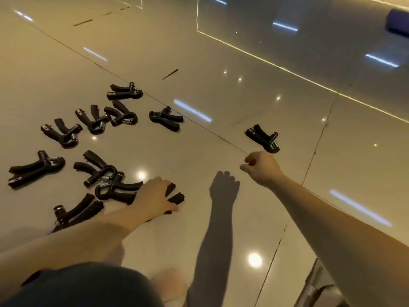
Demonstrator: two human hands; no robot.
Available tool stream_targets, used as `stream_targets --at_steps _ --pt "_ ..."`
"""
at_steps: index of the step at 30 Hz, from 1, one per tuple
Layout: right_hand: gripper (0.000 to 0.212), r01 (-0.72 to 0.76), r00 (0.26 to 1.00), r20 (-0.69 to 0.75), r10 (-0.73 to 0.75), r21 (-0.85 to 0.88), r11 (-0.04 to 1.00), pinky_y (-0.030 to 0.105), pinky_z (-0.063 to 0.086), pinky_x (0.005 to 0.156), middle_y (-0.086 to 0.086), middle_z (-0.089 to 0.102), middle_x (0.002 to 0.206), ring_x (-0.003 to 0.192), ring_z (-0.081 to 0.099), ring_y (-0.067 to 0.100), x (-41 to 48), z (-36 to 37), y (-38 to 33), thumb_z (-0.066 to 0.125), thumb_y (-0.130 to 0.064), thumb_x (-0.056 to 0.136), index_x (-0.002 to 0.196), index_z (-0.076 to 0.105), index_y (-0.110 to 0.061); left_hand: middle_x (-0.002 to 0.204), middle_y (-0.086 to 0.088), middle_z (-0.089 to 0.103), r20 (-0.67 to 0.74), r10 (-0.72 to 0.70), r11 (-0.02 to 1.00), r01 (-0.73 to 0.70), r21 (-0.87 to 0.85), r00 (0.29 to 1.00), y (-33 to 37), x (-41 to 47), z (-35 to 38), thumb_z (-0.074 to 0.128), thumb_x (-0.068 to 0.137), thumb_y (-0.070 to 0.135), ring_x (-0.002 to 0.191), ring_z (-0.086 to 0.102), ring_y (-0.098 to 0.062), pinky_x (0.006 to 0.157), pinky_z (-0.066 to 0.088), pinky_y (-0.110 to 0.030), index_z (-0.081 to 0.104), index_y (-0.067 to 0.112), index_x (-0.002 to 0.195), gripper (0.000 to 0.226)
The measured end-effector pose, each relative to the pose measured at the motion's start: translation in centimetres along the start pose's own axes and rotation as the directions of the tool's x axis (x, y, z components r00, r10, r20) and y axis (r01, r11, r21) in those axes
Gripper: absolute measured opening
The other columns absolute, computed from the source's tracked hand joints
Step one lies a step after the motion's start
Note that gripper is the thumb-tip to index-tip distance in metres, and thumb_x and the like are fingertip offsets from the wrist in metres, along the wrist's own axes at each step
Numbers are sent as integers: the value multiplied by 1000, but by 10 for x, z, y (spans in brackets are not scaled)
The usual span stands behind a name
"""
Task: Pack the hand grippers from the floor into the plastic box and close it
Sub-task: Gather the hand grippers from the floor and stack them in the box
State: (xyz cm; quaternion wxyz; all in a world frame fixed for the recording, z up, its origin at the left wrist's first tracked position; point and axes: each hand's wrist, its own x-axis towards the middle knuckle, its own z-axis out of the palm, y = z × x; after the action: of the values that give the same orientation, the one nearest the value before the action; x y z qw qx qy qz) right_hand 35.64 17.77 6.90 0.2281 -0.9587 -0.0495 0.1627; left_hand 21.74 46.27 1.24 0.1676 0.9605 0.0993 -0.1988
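Observation:
Several black hand grippers with metal springs lie scattered on the glossy tiled floor, mostly at the left (64, 135). My left hand (156, 197) rests on the handles of one hand gripper (176, 197) near the front, fingers closing over it. One hand gripper (264, 138) lies alone to the right. My right hand (261, 167) hovers just in front of it, fingers loosely curled, holding nothing and not touching it. A clear plastic box edge (318, 284) shows at the bottom right, under my right forearm, mostly hidden.
A dark blue roll (398, 23) lies at the far right top. My knee in dark shorts (84, 286) fills the bottom left. A thin dark strip (170, 74) lies on the floor beyond the grippers. Ceiling lights reflect in the tiles.

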Motion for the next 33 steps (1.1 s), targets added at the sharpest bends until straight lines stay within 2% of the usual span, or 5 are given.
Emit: stream_targets --at_steps 5,14,22,27,33 --pt "39 -4 998 62 6 -23 1000 38 54 84 7 68 113 96 62 23 52 23 22 68 -35 93 123 65 -9 118 1 52 38 -65 990 60 127 997 0 35 24 74 69 68 109 51 -21 96 45 -40 50 25 137 84" --pt "42 -33 997 -71 18 -211 977 39 48 75 13 61 122 105 61 35 160 11 75 63 -25 92 131 56 -11 117 4 51 -39 -126 974 116 -194 991 44 116 28 78 73 60 107 53 -20 96 49 -38 50 19 138 82" --pt "52 -8 997 -69 -29 -483 876 47 43 95 16 60 120 114 55 37 208 19 103 69 -38 87 123 50 -6 124 6 51 -120 -93 946 50 -319 988 71 150 43 80 71 59 114 53 -18 101 46 -36 47 24 147 90" --pt "50 -40 996 -88 -4 -503 863 41 42 83 13 62 103 98 58 34 180 31 101 70 -49 85 112 58 -9 112 10 53 -89 -54 957 26 -290 995 78 144 39 76 67 67 106 56 -18 97 51 -42 53 25 138 86" --pt "44 12 1000 -14 -20 -447 895 36 42 69 3 52 81 70 54 25 102 26 87 69 -56 80 92 54 -15 119 19 51 -107 22 900 -66 -431 994 89 102 1 78 60 72 111 58 -9 92 56 -37 46 31 144 99"
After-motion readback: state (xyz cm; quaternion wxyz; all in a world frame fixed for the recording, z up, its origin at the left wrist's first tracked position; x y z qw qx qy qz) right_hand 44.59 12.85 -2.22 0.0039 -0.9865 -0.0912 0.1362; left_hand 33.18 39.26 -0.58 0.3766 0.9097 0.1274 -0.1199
